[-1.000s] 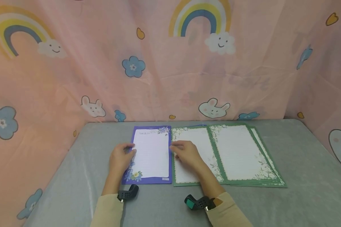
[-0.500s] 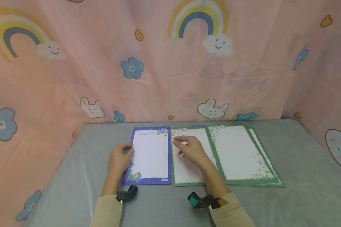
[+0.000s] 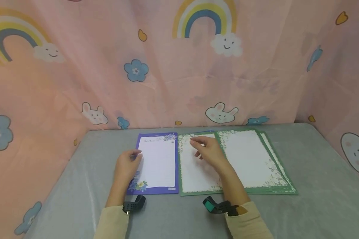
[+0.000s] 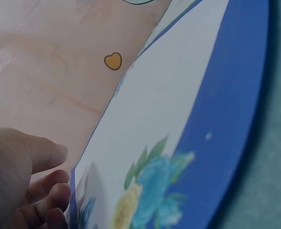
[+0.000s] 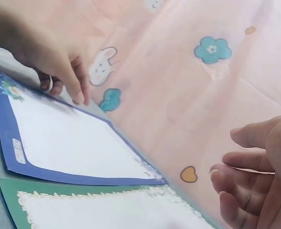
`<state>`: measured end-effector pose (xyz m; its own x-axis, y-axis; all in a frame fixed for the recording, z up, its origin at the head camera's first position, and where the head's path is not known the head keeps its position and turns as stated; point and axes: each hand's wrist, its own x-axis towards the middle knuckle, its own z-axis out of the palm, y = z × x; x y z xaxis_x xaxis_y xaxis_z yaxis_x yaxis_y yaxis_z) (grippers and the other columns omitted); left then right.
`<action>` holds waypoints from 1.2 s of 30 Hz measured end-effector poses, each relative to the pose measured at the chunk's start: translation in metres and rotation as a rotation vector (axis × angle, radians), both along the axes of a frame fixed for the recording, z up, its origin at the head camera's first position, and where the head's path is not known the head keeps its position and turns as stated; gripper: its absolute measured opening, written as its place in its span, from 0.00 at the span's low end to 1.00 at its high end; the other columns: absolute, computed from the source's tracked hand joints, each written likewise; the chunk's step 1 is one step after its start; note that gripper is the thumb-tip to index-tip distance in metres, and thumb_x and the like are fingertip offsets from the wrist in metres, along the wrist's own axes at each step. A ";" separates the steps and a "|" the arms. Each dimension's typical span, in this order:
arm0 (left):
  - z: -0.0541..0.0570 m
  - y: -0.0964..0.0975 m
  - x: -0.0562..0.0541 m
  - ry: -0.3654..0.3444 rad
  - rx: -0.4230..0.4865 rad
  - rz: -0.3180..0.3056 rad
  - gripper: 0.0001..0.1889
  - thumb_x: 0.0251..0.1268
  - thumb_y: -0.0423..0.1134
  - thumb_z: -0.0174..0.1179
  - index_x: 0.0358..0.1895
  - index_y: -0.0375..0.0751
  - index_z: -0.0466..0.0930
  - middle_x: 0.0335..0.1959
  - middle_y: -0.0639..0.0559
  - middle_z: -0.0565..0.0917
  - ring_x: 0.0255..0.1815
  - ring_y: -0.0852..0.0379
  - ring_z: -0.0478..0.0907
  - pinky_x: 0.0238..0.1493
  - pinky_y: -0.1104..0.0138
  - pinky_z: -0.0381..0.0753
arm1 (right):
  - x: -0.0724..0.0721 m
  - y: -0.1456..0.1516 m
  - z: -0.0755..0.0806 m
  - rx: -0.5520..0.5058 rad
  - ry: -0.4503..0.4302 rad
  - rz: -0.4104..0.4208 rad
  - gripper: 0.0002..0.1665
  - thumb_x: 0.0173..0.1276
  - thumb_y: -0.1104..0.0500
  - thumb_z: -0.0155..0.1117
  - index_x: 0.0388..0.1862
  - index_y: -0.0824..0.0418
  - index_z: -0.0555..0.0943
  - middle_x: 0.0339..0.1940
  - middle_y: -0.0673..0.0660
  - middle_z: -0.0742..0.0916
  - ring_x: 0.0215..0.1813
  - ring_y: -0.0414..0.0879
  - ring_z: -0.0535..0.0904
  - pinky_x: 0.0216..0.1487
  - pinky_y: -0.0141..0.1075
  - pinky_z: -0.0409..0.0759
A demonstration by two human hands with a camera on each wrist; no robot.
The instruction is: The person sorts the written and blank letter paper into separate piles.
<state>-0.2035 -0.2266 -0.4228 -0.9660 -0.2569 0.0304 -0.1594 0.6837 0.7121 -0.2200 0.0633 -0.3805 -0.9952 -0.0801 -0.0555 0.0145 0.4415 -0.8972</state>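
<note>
A purple-bordered sheet of letter paper (image 3: 157, 162) with blue flowers lies on the grey table. My left hand (image 3: 126, 167) is at its left edge; in the left wrist view the thumb (image 4: 49, 153) and fingers stand apart with nothing between them. To the right, two green-bordered sheets with white flowers lie side by side: the left green sheet (image 3: 194, 176) and the right green sheet (image 3: 245, 159). Above the left one hovers my right hand (image 3: 210, 152), fingers loosely bent and holding nothing in the right wrist view.
More green-edged sheets (image 3: 282, 167) peek out beneath the right one, slightly fanned. A pink cloth (image 3: 167, 89) with rainbows and rabbits hangs behind the table (image 3: 323, 186) and at its sides. Each wrist wears a black band (image 3: 134, 204).
My right hand has left the purple sheet's right edge, moving up and to the right over the left green sheet. My left hand stays by the purple sheet's left edge.
</note>
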 end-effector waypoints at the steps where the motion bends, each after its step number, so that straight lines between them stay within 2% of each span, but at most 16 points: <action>1: 0.000 0.001 0.000 0.005 -0.002 -0.009 0.16 0.74 0.43 0.57 0.57 0.39 0.83 0.61 0.38 0.82 0.65 0.39 0.77 0.66 0.45 0.75 | 0.000 0.001 0.001 0.000 -0.006 -0.005 0.24 0.76 0.48 0.60 0.63 0.59 0.82 0.56 0.61 0.88 0.35 0.52 0.86 0.36 0.37 0.82; 6: 0.002 0.008 0.001 0.002 -0.008 -0.043 0.16 0.73 0.43 0.58 0.57 0.41 0.84 0.61 0.38 0.82 0.64 0.39 0.78 0.64 0.45 0.77 | -0.002 0.011 0.001 0.019 -0.038 -0.026 0.25 0.76 0.46 0.59 0.65 0.58 0.81 0.58 0.61 0.87 0.35 0.47 0.85 0.39 0.36 0.83; 10: 0.003 0.013 0.002 -0.016 -0.019 -0.044 0.16 0.73 0.44 0.58 0.57 0.43 0.84 0.61 0.40 0.82 0.64 0.40 0.78 0.64 0.45 0.77 | -0.003 0.019 -0.001 0.044 -0.038 -0.033 0.25 0.77 0.47 0.58 0.65 0.59 0.80 0.58 0.62 0.87 0.35 0.47 0.85 0.39 0.37 0.83; 16: 0.006 0.021 0.003 -0.033 -0.034 -0.061 0.15 0.74 0.46 0.58 0.57 0.46 0.84 0.59 0.43 0.83 0.55 0.44 0.81 0.58 0.49 0.80 | -0.006 0.027 -0.004 0.064 -0.054 -0.051 0.26 0.77 0.46 0.58 0.65 0.59 0.80 0.58 0.62 0.87 0.34 0.45 0.84 0.39 0.36 0.82; 20: 0.009 0.030 0.003 -0.017 -0.047 -0.099 0.15 0.73 0.46 0.59 0.56 0.47 0.85 0.57 0.45 0.84 0.48 0.47 0.82 0.52 0.52 0.82 | -0.007 0.029 -0.007 0.091 -0.041 -0.036 0.26 0.77 0.46 0.57 0.65 0.60 0.80 0.58 0.63 0.86 0.34 0.45 0.84 0.37 0.35 0.81; 26: 0.012 0.045 0.005 0.024 -0.055 -0.162 0.13 0.71 0.45 0.62 0.53 0.46 0.86 0.54 0.47 0.86 0.42 0.51 0.82 0.47 0.56 0.82 | -0.007 0.033 -0.011 0.192 -0.028 0.000 0.26 0.78 0.48 0.57 0.65 0.63 0.79 0.60 0.67 0.85 0.35 0.49 0.87 0.32 0.34 0.77; 36: 0.013 0.054 0.007 0.019 -0.071 -0.177 0.11 0.69 0.43 0.63 0.50 0.47 0.87 0.51 0.48 0.87 0.40 0.54 0.80 0.45 0.58 0.81 | -0.005 0.034 -0.017 0.278 -0.013 0.037 0.25 0.77 0.49 0.57 0.63 0.64 0.80 0.58 0.68 0.86 0.31 0.45 0.87 0.37 0.37 0.77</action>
<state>-0.1968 -0.1726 -0.4097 -0.9949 -0.0796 0.0615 -0.0189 0.7483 0.6631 -0.2250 0.0973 -0.3976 -0.9910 -0.0961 -0.0930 0.0045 0.6709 -0.7416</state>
